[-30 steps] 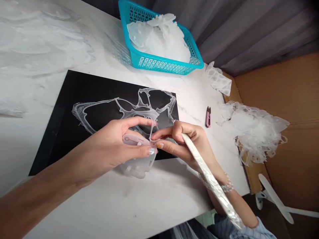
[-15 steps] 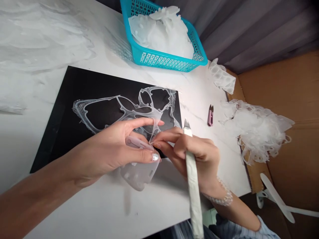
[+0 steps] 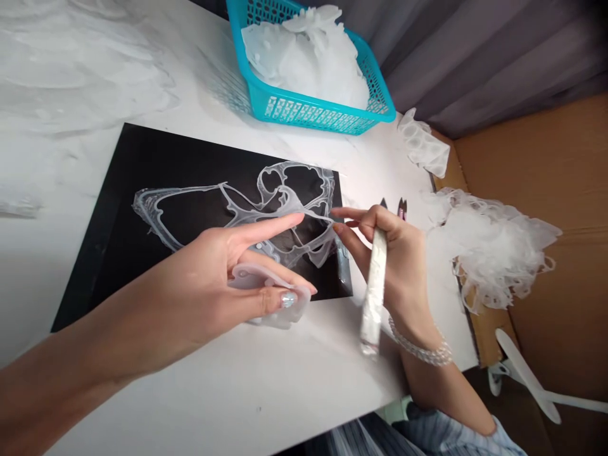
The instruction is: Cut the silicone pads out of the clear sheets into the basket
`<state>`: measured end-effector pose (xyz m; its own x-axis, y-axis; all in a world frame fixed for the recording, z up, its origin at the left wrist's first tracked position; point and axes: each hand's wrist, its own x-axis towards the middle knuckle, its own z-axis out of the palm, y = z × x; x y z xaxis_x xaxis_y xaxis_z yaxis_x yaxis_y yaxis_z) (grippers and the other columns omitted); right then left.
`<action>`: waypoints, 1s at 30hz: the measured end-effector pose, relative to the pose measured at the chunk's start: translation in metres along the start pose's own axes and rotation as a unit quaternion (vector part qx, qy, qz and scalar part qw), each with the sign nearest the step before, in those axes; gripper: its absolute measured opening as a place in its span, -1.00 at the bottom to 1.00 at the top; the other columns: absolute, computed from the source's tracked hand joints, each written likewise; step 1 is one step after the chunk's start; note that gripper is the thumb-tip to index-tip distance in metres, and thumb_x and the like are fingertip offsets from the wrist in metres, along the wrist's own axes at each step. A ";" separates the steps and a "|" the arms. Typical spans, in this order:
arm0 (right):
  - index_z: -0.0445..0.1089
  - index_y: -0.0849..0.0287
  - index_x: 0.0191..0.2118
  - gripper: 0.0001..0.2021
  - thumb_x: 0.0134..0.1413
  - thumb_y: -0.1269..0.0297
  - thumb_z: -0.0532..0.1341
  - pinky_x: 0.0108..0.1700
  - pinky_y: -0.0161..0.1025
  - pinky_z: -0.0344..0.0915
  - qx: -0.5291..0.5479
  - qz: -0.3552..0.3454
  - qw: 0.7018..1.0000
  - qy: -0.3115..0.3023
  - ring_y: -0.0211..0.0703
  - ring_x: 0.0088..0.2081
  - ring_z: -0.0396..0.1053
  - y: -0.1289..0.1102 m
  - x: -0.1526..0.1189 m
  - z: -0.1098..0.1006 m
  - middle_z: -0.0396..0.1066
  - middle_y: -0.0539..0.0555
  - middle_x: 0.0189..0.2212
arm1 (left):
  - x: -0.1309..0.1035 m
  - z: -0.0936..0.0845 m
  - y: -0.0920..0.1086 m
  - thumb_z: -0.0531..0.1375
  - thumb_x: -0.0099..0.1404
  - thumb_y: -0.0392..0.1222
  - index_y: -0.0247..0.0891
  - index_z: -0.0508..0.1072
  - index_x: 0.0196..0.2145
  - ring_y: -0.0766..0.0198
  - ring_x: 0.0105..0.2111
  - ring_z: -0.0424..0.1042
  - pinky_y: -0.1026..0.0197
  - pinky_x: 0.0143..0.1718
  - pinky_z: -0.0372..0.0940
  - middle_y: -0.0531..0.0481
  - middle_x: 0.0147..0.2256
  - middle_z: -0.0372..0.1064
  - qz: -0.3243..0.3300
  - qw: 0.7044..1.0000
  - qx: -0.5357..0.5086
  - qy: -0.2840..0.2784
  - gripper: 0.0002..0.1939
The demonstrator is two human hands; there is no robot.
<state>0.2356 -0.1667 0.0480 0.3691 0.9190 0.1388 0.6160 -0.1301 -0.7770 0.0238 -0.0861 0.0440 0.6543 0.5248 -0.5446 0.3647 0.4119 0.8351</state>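
My left hand (image 3: 209,278) is closed on a soft translucent piece (image 3: 251,273), pinned between thumb and fingers, its index finger stretched out above. My right hand (image 3: 399,253) grips a craft knife (image 3: 375,291) with a white wrapped handle; the dark blade tip points up past the knuckles. The right thumb and index finger also pinch the edge of a clear, web-like offcut sheet (image 3: 294,204) with large cut-out holes. That sheet lies over a black mat (image 3: 109,209), partly hidden behind my left hand.
A turquoise basket (image 3: 304,118) with whitish translucent pieces stands at the back. Small pink snips (image 3: 403,210) lie partly behind my right hand. To the right are a heap of clear scraps (image 3: 484,240) and a cardboard box (image 3: 536,164). Translucent sheets (image 3: 71,69) cover the left.
My right hand has moved right and up, away from the left, drawing the web-like sheet with it. The piece in my left hand has tilted up, apart from the sheet.
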 end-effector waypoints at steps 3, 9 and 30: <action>0.02 0.11 -0.54 -0.56 0.18 0.31 0.32 -0.27 -0.21 0.42 0.014 -0.034 0.999 0.019 -0.11 -0.26 0.51 -0.009 -0.006 -0.001 0.57 0.11 -0.15 | -0.001 0.003 0.002 0.38 0.06 0.03 -0.02 0.68 -0.25 0.21 -0.39 0.55 0.36 -0.57 0.38 0.06 0.21 0.38 0.028 0.999 0.007 0.024 -0.73; -0.01 0.12 -0.58 -0.53 0.20 0.36 0.29 -0.42 -0.29 0.38 0.145 0.006 0.980 -0.134 -0.22 -0.43 0.49 -0.037 -0.020 -0.001 0.60 0.05 -0.31 | -0.001 0.001 0.001 0.33 0.15 0.10 0.03 0.68 -0.29 0.08 -0.14 0.58 0.19 -0.11 0.49 0.24 0.33 0.16 0.089 0.995 0.020 0.031 -0.78; -0.06 0.12 -0.55 -0.42 -0.04 0.29 0.47 -0.47 -0.39 0.50 0.390 0.241 0.867 -0.194 -0.27 -0.56 0.48 -0.016 -0.013 0.012 0.52 -0.03 -0.51 | 0.004 -0.005 0.003 0.36 0.18 -0.08 -0.01 0.37 0.22 -0.08 -0.08 0.58 0.00 -0.08 0.52 -0.03 -0.02 0.57 -0.108 0.946 -0.304 0.015 -0.35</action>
<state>0.2124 -0.1723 0.0506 0.0984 0.9035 -0.4170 -0.2583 -0.3815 -0.8875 0.0242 -0.0793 0.0440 0.5853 0.3977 -0.7066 0.0325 0.8593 0.5105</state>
